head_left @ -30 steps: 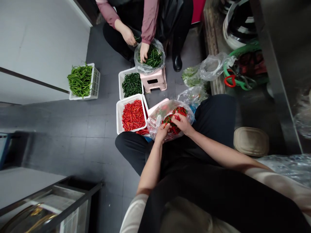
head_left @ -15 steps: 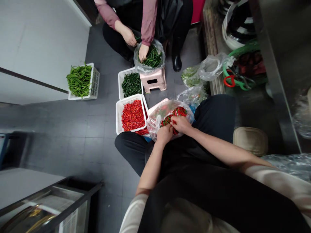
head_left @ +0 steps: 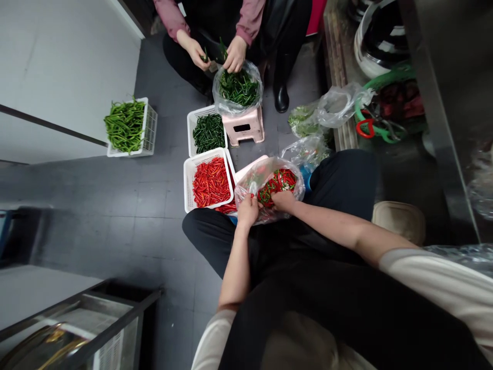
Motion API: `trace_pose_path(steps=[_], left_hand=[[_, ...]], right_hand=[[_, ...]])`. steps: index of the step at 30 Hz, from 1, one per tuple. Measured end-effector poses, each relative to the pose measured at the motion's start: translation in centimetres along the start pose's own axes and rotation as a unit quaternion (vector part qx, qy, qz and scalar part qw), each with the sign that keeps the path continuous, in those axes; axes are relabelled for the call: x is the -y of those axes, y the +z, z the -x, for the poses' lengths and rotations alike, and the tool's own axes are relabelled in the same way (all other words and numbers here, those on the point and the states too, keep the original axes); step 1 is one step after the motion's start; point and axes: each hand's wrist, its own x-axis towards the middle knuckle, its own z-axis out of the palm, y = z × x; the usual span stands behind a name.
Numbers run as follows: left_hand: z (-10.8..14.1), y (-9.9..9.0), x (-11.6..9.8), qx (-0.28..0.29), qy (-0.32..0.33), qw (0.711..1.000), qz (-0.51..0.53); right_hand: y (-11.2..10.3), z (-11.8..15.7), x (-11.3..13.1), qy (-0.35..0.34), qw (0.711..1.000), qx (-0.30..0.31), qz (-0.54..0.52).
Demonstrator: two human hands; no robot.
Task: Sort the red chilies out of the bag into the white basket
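Observation:
A clear plastic bag (head_left: 246,189) of red chilies with green stems (head_left: 283,181) stands open in front of me, between my knees. At its near left edge, my left hand (head_left: 247,209) is closed in a pinch, a red chili (head_left: 252,196) showing at its fingertips. My right hand (head_left: 284,201) reaches into the bag, its fingers curled against the chilies; what they hold is hidden. Left of the bag, a white basket (head_left: 187,180) contains loose red chilies (head_left: 210,181) without visible stems. It rests tilted over another container of red chilies, partly covered.
Opposite sits a co-worker, both hands (head_left: 235,54) above a bag of green chilies (head_left: 239,88) on a pink stool (head_left: 246,126). White baskets hold green chilies (head_left: 209,133) and longer green peppers (head_left: 125,126). Right are plastic bags (head_left: 308,149) and a green basket with red-handled scissors (head_left: 365,128).
My left hand has shifted slightly left, away from my right, with a red chili at its fingertips. My right hand has lowered into the chilies. The co-worker's hand has risen from the green chilies.

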Motion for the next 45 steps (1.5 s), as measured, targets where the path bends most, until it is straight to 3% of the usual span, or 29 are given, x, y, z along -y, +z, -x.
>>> trace_pose_path(steps=[4,7,9,13,18,22,24,27,30,32,35,39,42,45], left_hand=[[0.0,0.0,0.4,0.002,-0.030,0.998,0.048],[-0.2,0.1,0.7,0.003,-0.035,0.994,0.108],[-0.4,0.5,0.5,0.005,-0.020,0.994,0.110],[-0.8,1.7,-0.9,0.027,0.035,0.993,0.109],[-1.3,3.3,-2.6,0.065,0.035,0.981,0.181],[-1.5,3.9,-2.6,0.022,0.016,0.982,0.188],[-1.5,4.0,-2.4,0.004,0.030,0.987,0.158],[-1.4,4.2,-2.1,-0.005,0.061,0.993,0.097],[-1.4,4.2,-1.9,0.003,0.067,0.990,0.125],[-1.4,4.0,-1.8,0.004,0.030,0.987,0.161],[-1.2,3.5,-1.9,-0.002,-0.024,0.984,0.174],[-1.0,3.0,-2.2,0.033,-0.027,0.977,0.208],[-1.1,2.7,-2.6,0.069,-0.060,0.954,0.285],[-1.1,2.0,-2.8,0.143,-0.124,0.901,0.391]], right_hand=[[-1.5,-1.1,-1.2,0.047,0.999,0.025,-0.003],[-3.8,-0.9,-2.9,0.040,0.993,0.052,-0.102],[-5.1,0.0,-3.6,-0.011,0.966,0.066,-0.249],[-6.5,2.1,-3.6,-0.071,0.866,0.123,-0.479],[-6.4,3.0,-2.4,-0.086,0.821,0.148,-0.545],[-5.7,3.2,-1.8,-0.066,0.799,0.129,-0.584],[-5.2,3.2,-1.7,-0.053,0.804,0.102,-0.583],[-4.3,2.8,-1.5,-0.046,0.843,0.032,-0.535],[-3.9,2.5,-1.4,-0.042,0.885,-0.036,-0.462],[-4.1,2.5,-1.4,-0.037,0.908,-0.063,-0.412],[-4.9,2.7,-1.4,-0.055,0.936,-0.057,-0.343],[-5.7,2.9,-1.0,-0.088,0.957,-0.013,-0.276],[-5.8,3.1,-0.7,-0.120,0.963,-0.033,-0.238],[-5.7,3.6,-0.8,-0.210,0.957,-0.104,-0.170]])
